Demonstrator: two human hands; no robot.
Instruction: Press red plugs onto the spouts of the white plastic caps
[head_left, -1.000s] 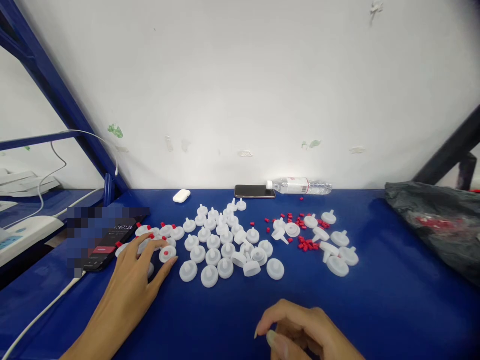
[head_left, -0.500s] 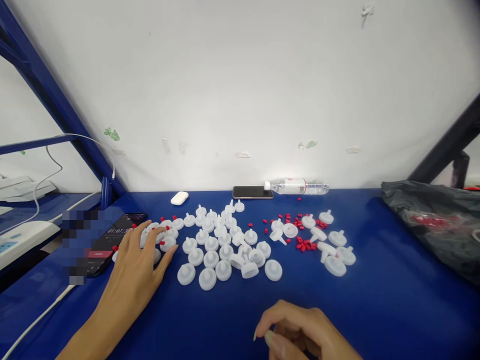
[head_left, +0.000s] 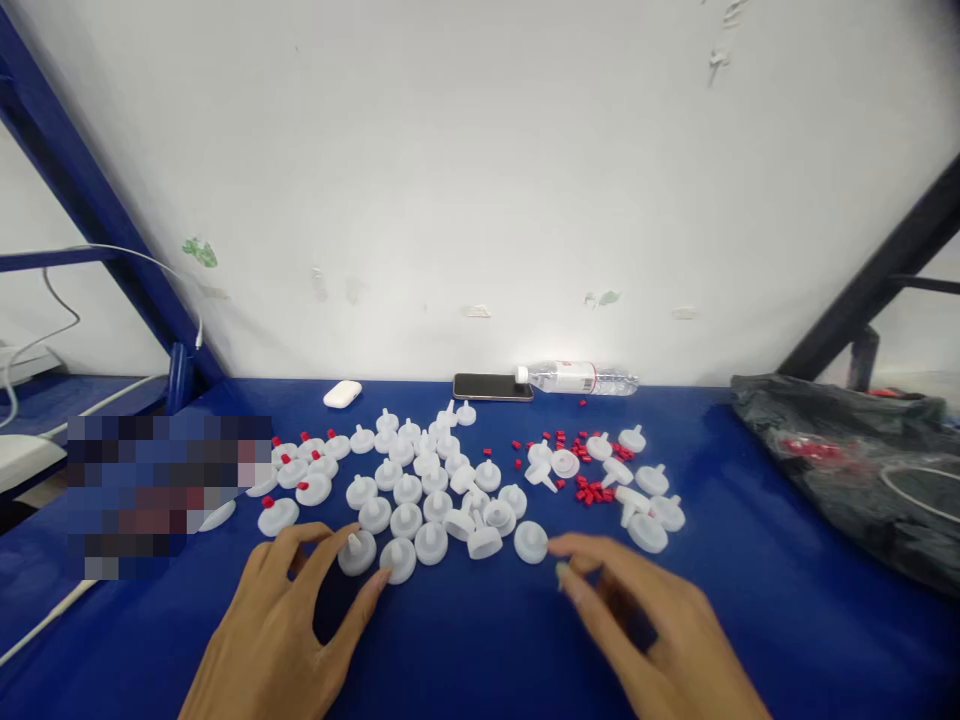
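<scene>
White caps (head_left: 406, 523) left of bag (head_left: 862, 510) with red pieces (head_left: 814, 452)

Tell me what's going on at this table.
A person has both bare hands over small white spouted pieces on a blue table. The left hand spreads its fingers around two at the cluster's near edge; the right hand has a fingertip at another, though contact is hard to tell. Farther left, several white pieces carry red caps; loose red caps lie scattered on the right.
</scene>
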